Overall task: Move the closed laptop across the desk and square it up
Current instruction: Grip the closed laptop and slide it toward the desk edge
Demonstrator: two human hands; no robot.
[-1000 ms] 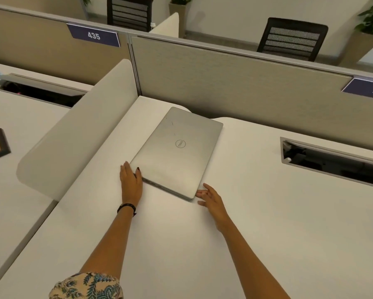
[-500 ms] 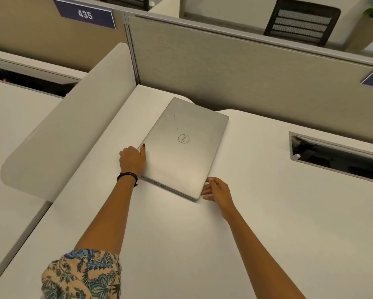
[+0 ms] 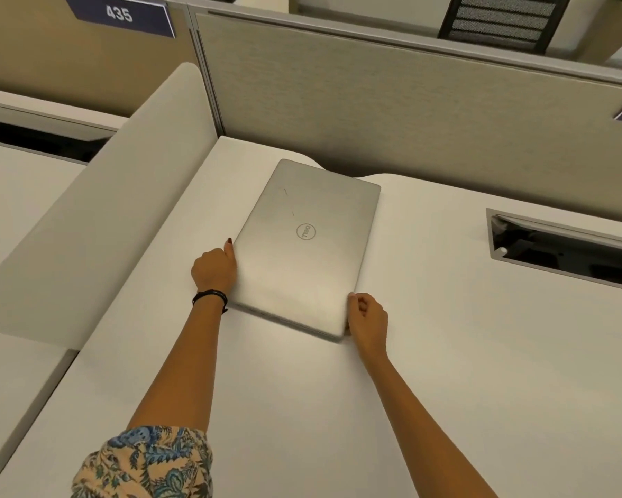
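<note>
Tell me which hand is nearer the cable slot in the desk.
Right. The right hand grips the laptop's near right corner, on the cable slot's side; the left hand holds the opposite edge.

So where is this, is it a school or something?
More likely an open office. Fabric partition panels divide white desks, one carries a numbered sign reading 435, and a mesh office chair stands behind.

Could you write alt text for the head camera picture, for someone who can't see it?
A person's two bare hands grip a closed silver laptop lying askew on a white desk, left hand at its left edge, right hand at its near right corner.
</note>
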